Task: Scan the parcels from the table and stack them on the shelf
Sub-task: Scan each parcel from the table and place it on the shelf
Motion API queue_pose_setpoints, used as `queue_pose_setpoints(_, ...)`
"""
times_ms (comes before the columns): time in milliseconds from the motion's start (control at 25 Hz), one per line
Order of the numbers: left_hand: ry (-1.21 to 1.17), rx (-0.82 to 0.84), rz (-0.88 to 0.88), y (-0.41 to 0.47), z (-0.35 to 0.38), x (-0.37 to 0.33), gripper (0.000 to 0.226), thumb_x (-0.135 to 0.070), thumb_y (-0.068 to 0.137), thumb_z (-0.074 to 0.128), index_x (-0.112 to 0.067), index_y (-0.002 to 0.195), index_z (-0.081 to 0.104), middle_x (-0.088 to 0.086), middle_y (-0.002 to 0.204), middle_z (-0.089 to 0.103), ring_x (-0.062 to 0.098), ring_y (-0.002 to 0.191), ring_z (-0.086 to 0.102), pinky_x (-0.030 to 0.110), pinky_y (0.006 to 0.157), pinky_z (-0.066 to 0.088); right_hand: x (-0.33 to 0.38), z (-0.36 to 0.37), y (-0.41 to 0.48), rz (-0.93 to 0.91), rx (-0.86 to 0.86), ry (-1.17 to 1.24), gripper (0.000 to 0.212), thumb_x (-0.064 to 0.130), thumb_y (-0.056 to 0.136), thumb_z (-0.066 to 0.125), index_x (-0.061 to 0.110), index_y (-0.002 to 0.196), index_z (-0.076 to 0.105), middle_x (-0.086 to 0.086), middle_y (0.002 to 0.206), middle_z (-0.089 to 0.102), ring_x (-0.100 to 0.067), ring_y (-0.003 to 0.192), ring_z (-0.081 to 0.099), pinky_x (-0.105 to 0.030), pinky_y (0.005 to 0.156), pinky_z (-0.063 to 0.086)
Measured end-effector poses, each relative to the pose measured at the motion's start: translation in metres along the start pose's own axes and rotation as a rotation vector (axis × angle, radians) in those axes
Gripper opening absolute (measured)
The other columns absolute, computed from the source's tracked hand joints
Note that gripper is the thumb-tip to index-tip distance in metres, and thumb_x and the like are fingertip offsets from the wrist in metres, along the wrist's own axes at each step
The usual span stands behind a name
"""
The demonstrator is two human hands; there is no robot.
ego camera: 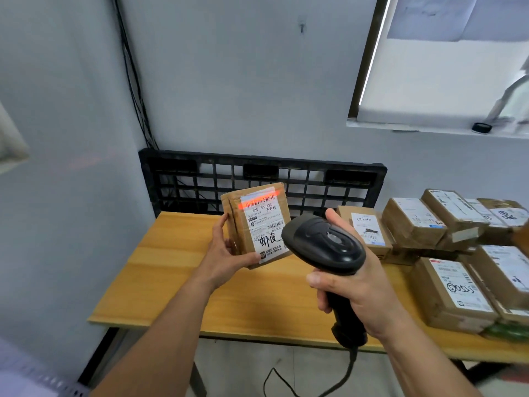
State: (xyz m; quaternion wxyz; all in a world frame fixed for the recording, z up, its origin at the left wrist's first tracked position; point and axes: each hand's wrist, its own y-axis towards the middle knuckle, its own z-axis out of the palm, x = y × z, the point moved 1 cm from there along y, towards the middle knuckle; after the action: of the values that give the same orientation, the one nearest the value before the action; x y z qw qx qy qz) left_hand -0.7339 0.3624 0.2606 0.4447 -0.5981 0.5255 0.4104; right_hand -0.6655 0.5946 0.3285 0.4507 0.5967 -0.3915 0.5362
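Pale grey walls are meeting in a corner behind the wooden worktop [177,270], and we are working over its middle. Nearest us, our right hand [369,287] is gripping the black scanner [326,247] by its handle, fingers curled round it and a finger reaching up beside the head. Whether the trigger is being pressed we cannot tell. Its cable [350,362] is hanging below the front edge, so a wide swing toward the shelf could be snagging it on that edge or on a table leg.

Just beyond, our left hand [229,253] is holding the parcel [243,222] in the air above the worktop, thumb against its left side and fingers curled under its lower end. That is a light hold on 1 end only, and we are judging that a tilt or a bump from the scanner head could be letting the box slip. The label [264,224] is facing the scanner and carrying 2 barcodes. The red scan line [259,202] is lying slanted across the upper 1 and running off its right end, so the read may be failing or catching the wrong code.

Farther right, the other parcels [458,282] are lying heaped toward the right edge, some overlapping, where a careless elbow could be toppling them. A black plastic pallet [257,176] is leaning against the wall at the back edge. No shelf is clearly showing.
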Motion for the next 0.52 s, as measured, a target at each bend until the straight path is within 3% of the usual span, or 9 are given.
queue_pose_setpoints(200,0.016,-0.048,0.027,-0.032,0.001,-0.005,0.112,-0.013,0.072,0.083,-0.039,0.148,0.005,-0.005,0.108,0.053,0.014,0.105,0.055,0.026,0.083,0.046,0.004,0.002,-0.021,-0.013,0.033,-0.001,0.104,0.008,0.063,0.081,0.05,0.141,0.028,-0.012,0.066,0.067,-0.028,0.048,0.057,-0.037,0.049,0.051)
queue_pose_setpoints(360,0.047,-0.094,0.009,-0.071,0.0,-0.008,0.112,-0.017,0.071,0.084,-0.045,0.145,0.004,-0.002,0.113,0.054,0.017,0.109,0.055,0.037,0.096,0.046,0.011,0.003,-0.049,-0.025,0.069,0.028,0.107,0.023,0.056,0.085,0.052,0.142,0.028,-0.016,0.068,0.067,-0.031,0.048,0.056,-0.037,0.048,0.051)
queue_pose_setpoints(520,0.057,-0.157,0.016,-0.12,-0.001,-0.012,0.11,-0.02,0.07,0.085,-0.045,0.144,0.008,-0.001,0.114,0.054,0.02,0.111,0.056,0.037,0.095,0.046,0.017,0.005,-0.083,-0.06,0.096,0.067,0.107,0.025,0.053,0.085,0.048,0.142,0.03,-0.017,0.086,0.071,-0.027,0.05,0.059,-0.034,0.046,0.052)
